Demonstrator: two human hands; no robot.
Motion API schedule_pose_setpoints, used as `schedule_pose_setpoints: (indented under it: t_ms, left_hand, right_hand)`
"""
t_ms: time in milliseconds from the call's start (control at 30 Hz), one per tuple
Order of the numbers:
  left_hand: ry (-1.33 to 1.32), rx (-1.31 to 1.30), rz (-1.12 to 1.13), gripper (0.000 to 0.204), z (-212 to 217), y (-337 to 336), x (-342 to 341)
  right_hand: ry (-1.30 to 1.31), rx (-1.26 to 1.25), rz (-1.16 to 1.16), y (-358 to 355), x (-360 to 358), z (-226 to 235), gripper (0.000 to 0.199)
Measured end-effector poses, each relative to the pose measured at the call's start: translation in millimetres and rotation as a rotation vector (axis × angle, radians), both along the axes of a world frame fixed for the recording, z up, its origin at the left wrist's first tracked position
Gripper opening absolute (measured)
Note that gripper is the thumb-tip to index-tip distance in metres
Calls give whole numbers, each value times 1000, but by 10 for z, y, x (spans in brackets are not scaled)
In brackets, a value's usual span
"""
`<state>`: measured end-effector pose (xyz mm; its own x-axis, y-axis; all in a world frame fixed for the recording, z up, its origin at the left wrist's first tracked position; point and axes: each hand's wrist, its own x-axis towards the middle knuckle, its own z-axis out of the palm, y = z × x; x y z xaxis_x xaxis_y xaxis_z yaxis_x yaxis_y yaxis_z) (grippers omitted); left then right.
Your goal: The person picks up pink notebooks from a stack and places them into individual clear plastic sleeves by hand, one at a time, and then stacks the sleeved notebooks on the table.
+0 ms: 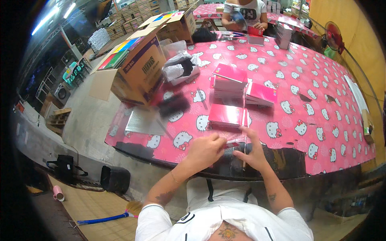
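At the table's near edge my left hand (206,151) is closed on a thin red booklet (232,144), which I see nearly edge-on. Just to its right, my right hand (255,153) has its thumb and fingers spread apart around the booklet's other end, not gripping it. Directly beyond both hands lies a stack of pink notebooks (226,115). Farther off is a taller pink notebook stack (230,75), with another, slightly skewed stack (261,94) to its right.
A large open carton (138,72) stands at the left, beside a white plastic bag (181,69) with dark contents. Nearer lie a blurred black item (173,105) and a clear plastic-wrapped pack (144,122). Across the table, a person (246,16) handles a red notebook near a tall stack (284,36).
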<state>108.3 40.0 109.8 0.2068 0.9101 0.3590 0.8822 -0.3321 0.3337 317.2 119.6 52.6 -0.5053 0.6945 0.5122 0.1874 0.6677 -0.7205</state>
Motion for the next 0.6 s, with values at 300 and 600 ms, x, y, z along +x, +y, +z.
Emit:
schedule_pose_setpoints:
  t_ms: [300,600]
  left_hand:
    - [-151,12,253,42,-457,-170,-65]
    - [-455,111,354,34,-880,-104,-176]
  right_hand:
    - [199,-569,77,66,-65,-748,17]
    - [105,-702,242,146,-94,-658,32]
